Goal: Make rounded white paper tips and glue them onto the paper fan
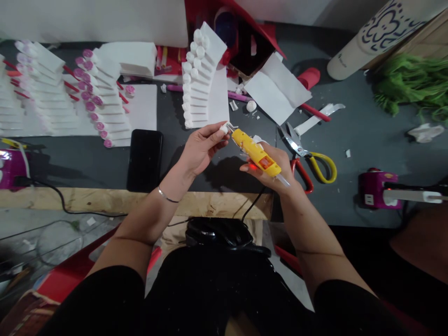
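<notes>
My right hand point(271, 161) is wrapped round a yellow hot glue gun point(254, 149), its red light glowing and a clear glue stick jutting from the back. The gun's metal nozzle meets a small white rolled paper flower point(225, 128), pinched between the thumb and fingers of my left hand point(205, 144). Just beyond my left hand, a row of white rolled flowers point(188, 88) with paper tails lies on white sheets. Beside my right hand rest scissors point(297, 148) with one red and one yellow handle.
At left are rows of pink-tipped paper flowers point(91, 106) and a black phone point(144, 160). Purple power sockets point(380, 189) stand at right, near green string-like material point(413, 88) and a tall white bottle point(371, 42). Paper sheets point(278, 86) and a purple pen point(175, 87) lie at the back.
</notes>
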`<move>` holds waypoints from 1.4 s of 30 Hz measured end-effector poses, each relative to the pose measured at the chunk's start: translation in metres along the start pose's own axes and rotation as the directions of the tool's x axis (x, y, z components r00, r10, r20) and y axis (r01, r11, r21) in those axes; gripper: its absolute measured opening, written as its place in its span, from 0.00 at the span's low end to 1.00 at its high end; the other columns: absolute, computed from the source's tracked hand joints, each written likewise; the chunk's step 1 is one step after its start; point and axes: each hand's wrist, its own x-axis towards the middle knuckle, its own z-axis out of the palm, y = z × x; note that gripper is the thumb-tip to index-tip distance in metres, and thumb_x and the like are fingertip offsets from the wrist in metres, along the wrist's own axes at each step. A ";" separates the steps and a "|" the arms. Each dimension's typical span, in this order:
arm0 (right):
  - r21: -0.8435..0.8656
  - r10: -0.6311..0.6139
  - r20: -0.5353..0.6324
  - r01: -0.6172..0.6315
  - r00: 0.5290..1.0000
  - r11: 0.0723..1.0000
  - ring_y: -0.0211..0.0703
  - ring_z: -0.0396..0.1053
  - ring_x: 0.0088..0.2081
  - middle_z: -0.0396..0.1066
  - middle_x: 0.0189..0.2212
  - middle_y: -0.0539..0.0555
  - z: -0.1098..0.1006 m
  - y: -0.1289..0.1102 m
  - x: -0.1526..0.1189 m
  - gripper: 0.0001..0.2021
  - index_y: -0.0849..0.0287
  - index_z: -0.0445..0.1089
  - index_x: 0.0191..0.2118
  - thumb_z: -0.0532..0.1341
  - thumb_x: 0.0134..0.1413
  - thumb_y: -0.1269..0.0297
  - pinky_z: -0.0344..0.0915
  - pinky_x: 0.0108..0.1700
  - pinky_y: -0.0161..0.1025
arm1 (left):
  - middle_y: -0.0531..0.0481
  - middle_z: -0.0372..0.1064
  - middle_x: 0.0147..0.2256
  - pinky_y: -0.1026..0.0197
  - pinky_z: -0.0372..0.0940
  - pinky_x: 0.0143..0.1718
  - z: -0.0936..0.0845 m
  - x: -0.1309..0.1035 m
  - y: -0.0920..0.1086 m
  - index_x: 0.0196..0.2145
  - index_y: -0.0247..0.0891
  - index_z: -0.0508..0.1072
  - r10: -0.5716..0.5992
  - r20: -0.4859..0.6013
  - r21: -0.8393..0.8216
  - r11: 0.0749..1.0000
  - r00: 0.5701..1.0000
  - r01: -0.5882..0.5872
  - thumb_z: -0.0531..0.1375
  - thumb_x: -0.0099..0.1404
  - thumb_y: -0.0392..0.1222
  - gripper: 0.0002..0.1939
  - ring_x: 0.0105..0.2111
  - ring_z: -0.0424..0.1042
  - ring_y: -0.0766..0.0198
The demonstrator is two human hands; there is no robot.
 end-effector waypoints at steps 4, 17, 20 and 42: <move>-0.141 -0.081 -0.012 0.078 0.997 0.987 0.40 0.64 0.25 0.64 0.22 0.48 0.000 0.002 0.000 0.29 0.52 0.63 0.28 0.67 0.52 0.29 0.58 0.28 0.40 | 0.55 0.82 0.36 0.67 0.73 0.43 0.000 0.000 0.001 0.39 0.43 0.85 -0.016 -0.009 -0.012 1.000 1.000 0.016 0.77 0.59 0.41 0.11 0.37 0.80 0.71; -0.212 -0.113 -0.005 0.110 0.994 0.971 0.41 0.64 0.24 0.64 0.23 0.48 -0.001 0.004 -0.002 0.27 0.52 0.62 0.29 0.66 0.56 0.33 0.59 0.28 0.41 | 0.56 0.81 0.34 0.69 0.72 0.39 -0.001 0.002 0.001 0.39 0.44 0.85 -0.015 -0.017 0.001 1.000 1.000 0.015 0.76 0.59 0.40 0.09 0.35 0.78 0.73; -0.221 -0.104 0.012 0.104 0.995 0.970 0.41 0.65 0.25 0.65 0.24 0.48 -0.001 0.004 -0.002 0.26 0.52 0.63 0.30 0.66 0.57 0.34 0.60 0.29 0.41 | 0.55 0.81 0.35 0.68 0.73 0.40 0.000 0.001 0.000 0.37 0.43 0.85 -0.002 0.003 -0.004 1.000 1.000 0.002 0.76 0.59 0.40 0.08 0.35 0.79 0.72; -0.277 -0.128 -0.071 0.104 0.989 0.955 0.42 0.67 0.25 0.67 0.24 0.49 -0.005 0.009 -0.005 0.26 0.51 0.64 0.30 0.64 0.59 0.33 0.64 0.27 0.42 | 0.58 0.77 0.32 0.70 0.69 0.38 -0.006 0.003 0.008 0.39 0.44 0.84 0.001 -0.063 -0.100 0.995 0.998 -0.007 0.76 0.60 0.39 0.10 0.33 0.76 0.75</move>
